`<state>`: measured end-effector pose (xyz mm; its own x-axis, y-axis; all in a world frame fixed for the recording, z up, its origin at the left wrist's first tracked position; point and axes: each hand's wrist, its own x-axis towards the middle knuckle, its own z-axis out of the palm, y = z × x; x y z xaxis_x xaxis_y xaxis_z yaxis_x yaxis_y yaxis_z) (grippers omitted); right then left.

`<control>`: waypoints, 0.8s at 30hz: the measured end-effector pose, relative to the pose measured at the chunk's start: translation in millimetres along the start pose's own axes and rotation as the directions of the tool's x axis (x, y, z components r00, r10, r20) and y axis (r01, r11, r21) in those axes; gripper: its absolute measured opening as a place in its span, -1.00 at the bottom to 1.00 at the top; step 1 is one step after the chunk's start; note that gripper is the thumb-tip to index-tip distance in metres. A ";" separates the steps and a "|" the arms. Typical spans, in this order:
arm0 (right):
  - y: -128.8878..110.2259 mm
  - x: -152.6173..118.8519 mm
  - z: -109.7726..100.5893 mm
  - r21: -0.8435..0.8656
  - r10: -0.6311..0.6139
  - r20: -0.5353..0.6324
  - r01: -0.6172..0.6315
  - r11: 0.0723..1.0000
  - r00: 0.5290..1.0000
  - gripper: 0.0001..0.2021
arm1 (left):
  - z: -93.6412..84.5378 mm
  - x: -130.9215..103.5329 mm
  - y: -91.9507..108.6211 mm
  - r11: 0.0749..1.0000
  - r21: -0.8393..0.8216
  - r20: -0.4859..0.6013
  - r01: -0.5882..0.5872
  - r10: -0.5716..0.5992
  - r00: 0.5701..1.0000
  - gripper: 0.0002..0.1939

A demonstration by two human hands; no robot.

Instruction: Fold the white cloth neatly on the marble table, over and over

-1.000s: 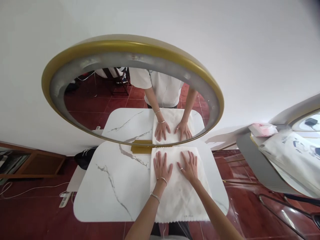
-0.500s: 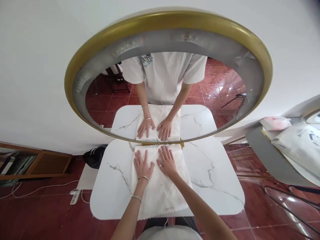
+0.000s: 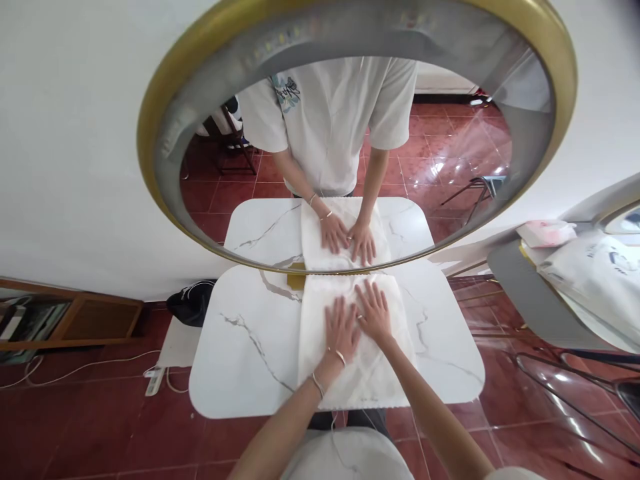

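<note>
A white cloth [image 3: 360, 380] with a scalloped edge lies spread on the white marble-patterned table [image 3: 240, 367], right of its middle. My left hand [image 3: 343, 328] rests flat on the cloth's upper part, fingers stretched, with bracelets at the wrist. Close beside it, my right hand [image 3: 375, 313] also lies flat on the cloth with its fingers spread and a ring on one finger. Neither hand grasps anything. Light creases show in the cloth around the hands.
A gold-framed mirror [image 3: 150, 133] stands at the table's back edge and reflects both arms. To the right is a grey table [image 3: 520, 287] with a white bag [image 3: 595, 267]. A black bag [image 3: 193, 303] and wooden cabinet [image 3: 103, 319] are on the left.
The cloth has moved to the right on the table with both hands on it. My hands are closer together. The view has shifted slightly.
</note>
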<state>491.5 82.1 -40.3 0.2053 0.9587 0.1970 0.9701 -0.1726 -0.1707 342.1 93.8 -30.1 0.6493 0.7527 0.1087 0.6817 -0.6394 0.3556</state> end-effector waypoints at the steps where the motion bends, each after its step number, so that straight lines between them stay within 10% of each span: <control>1: 3.8 -3.9 -1.7 0.002 0.026 -0.016 -0.026 1.000 1.000 -0.45 | 0.5 -13.8 7.0 0.999 -0.008 0.017 -0.044 0.044 0.999 -0.31; 11: -57.8 -113.9 -11.8 0.004 0.101 -0.001 -0.101 0.995 0.995 -0.40 | -20.3 -64.9 -16.6 0.999 0.033 0.040 -0.038 0.037 0.999 -0.38; 20: -153.5 -65.3 11.3 0.029 -0.073 0.018 0.073 0.997 0.997 -0.33 | -59.2 -100.1 -105.3 0.977 0.139 0.012 0.163 -0.166 0.986 -0.37; 24: -162.8 -62.3 14.9 0.042 -0.082 0.015 0.081 0.996 0.997 -0.38 | -65.8 -96.0 -113.9 0.962 0.155 -0.052 0.224 -0.218 0.974 -0.33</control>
<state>318.8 53.9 -39.2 0.1230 0.9729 0.1958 0.9772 -0.0843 -0.1948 179.9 104.7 -19.9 0.4662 0.8813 0.0766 0.8536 -0.4709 0.2228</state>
